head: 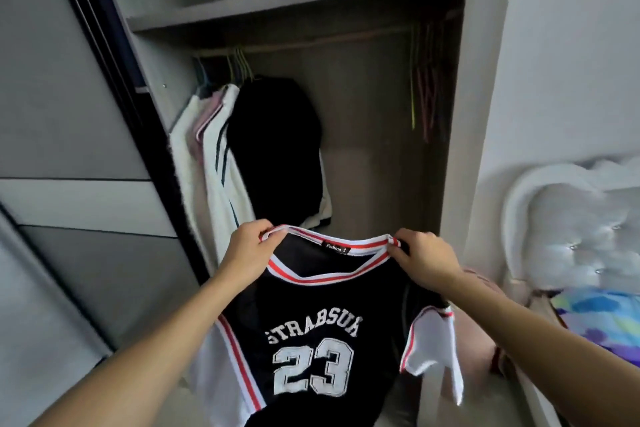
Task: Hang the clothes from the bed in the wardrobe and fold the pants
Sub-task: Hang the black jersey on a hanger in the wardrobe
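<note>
While both hands pinch its collar, the black mesh jersey with white sleeves and red-and-white trim [311, 340] hangs at lower centre of the frame, in front of the open grey wardrobe [363, 149]. The left hand [247, 248] clamps the left end of the neckline; the right hand [427, 258] clamps the right end. The hands are apart and hold the collar stretched open. No hanger is visible inside the jersey.

Hazards, as judged:
- Both hands are occupied. Releasing one hand to fetch a hanger leaves the jersey on a single pinch, so the garment can swing or slip down.
- The loose white sleeve [433, 347] at lower right can snag on a hanger arm and bunch.
- The coloured empty hangers [424, 90] at upper right hang packed together. Pulling one can drag its neighbours off the brownish rail [329, 40].

Clearances:
- Open rail runs between the dark hung garment [277, 149] at centre left and the empty hangers. This gap is the widest free section.
- The grey shelf [242, 15] sits just above the rail and limits hook lift.
- The grey sliding door with dark frame [69, 97] bounds the left side.
- The white tufted headboard [568, 218] stands at the right edge of the frame, beside the wardrobe.
</note>
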The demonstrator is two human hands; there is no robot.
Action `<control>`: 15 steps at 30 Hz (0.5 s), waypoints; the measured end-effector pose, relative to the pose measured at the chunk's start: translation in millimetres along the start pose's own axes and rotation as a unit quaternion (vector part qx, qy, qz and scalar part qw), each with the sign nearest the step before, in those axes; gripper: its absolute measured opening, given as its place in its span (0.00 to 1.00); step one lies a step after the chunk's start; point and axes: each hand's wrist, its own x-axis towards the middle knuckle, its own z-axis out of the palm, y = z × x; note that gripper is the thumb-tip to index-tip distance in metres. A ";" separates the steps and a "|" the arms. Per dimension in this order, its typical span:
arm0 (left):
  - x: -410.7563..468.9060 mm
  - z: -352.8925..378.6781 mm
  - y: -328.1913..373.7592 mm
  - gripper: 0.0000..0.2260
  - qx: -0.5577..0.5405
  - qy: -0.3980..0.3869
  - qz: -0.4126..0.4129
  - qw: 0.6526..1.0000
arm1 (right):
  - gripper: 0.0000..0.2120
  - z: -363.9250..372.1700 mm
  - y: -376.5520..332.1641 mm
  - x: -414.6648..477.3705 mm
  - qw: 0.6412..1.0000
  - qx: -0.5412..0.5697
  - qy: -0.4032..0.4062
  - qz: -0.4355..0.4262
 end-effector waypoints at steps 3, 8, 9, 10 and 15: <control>43.7 -2.6 1.3 0.13 0.002 0.015 0.012 1.000 | 0.12 5.9 -10.2 53.3 0.998 -0.040 -0.042 0.001; 108.5 -2.5 5.1 0.13 -0.021 0.012 0.067 0.997 | 0.11 -8.9 -24.8 142.9 0.996 -0.093 -0.011 0.006; 121.6 -0.2 3.6 0.13 -0.022 0.007 0.077 0.997 | 0.12 -18.7 -29.5 161.4 0.993 -0.111 0.030 0.002; 134.7 3.2 0.8 0.12 -0.023 0.001 0.087 0.996 | 0.12 -30.5 -34.2 179.2 0.990 -0.123 0.073 -0.005; 199.5 27.3 -25.0 0.10 -0.004 -0.025 0.124 0.992 | 0.11 -96.2 -44.0 259.7 0.941 -0.232 0.245 0.005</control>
